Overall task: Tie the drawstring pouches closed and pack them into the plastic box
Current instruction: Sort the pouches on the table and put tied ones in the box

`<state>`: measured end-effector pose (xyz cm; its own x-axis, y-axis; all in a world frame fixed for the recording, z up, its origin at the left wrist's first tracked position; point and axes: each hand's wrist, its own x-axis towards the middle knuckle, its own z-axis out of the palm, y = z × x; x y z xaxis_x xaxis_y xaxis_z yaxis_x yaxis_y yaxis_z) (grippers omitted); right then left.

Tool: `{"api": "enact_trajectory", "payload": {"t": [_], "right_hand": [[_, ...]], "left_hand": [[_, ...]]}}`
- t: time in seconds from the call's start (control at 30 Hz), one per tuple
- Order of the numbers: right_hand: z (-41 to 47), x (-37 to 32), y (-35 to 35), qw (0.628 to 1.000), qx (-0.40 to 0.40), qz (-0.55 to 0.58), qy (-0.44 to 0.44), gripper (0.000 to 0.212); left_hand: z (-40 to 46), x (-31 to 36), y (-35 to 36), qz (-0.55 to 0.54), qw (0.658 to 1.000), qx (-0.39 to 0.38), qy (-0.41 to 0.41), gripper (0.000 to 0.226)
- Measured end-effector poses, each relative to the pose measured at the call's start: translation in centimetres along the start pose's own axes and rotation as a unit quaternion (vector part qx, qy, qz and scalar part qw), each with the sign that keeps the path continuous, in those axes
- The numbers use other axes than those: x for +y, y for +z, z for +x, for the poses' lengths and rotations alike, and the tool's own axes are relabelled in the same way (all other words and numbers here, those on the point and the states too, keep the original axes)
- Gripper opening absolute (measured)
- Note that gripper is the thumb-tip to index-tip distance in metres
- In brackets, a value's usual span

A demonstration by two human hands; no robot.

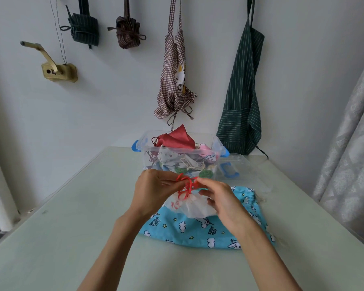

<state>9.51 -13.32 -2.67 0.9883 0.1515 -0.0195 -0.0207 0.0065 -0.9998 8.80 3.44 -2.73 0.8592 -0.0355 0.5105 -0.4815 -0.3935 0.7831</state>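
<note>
A white sheer pouch (194, 206) with a red drawstring (186, 184) is held up just above the table in front of me. My left hand (153, 191) pinches the red cord from the left, and my right hand (221, 199) pinches it from the right at the pouch's gathered neck. Under the white pouch lies a blue unicorn-print pouch (187, 229), flat on the table. Behind my hands stands the clear plastic box (147, 148) with blue latches, holding several pouches, a red satin one (177, 138) on top.
The box's clear lid (240, 164) lies to the right of the box. The pale green table (61, 238) reaches the white wall. Aprons (243, 91) and tied bundles hang on the wall; a grey curtain (353, 154) hangs at the right.
</note>
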Motion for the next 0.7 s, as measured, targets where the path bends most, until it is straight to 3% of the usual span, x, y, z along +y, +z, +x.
{"api": "enact_trajectory", "payload": {"t": [0.13,0.33,0.43,0.6,0.7], "right_hand": [[-0.1,-0.5,-0.3,0.997,-0.036,0.066,0.007,0.033],[-0.1,-0.9,-1.6,0.993,0.029,-0.103,-0.055,0.044],[0.1,-1.0,-2.9,0.986,0.071,-0.137,-0.061,0.045],[0.1,-1.2,-3.9,0.983,0.078,-0.153,-0.065,0.047],[0.1,-1.0,-4.3,0.981,0.078,-0.169,-0.06,0.046]], "left_hand": [[0.2,-0.2,0.1,-0.059,0.998,-0.023,-0.019,0.024],[0.5,0.5,-0.1,-0.133,0.989,-0.034,-0.048,0.02],[0.7,0.7,-0.7,-0.185,0.976,0.018,-0.116,0.027],[1.0,0.6,-0.8,-0.309,0.909,0.12,-0.253,0.024],[1.2,0.5,-0.8,-0.381,0.867,0.146,-0.285,0.021]]}}
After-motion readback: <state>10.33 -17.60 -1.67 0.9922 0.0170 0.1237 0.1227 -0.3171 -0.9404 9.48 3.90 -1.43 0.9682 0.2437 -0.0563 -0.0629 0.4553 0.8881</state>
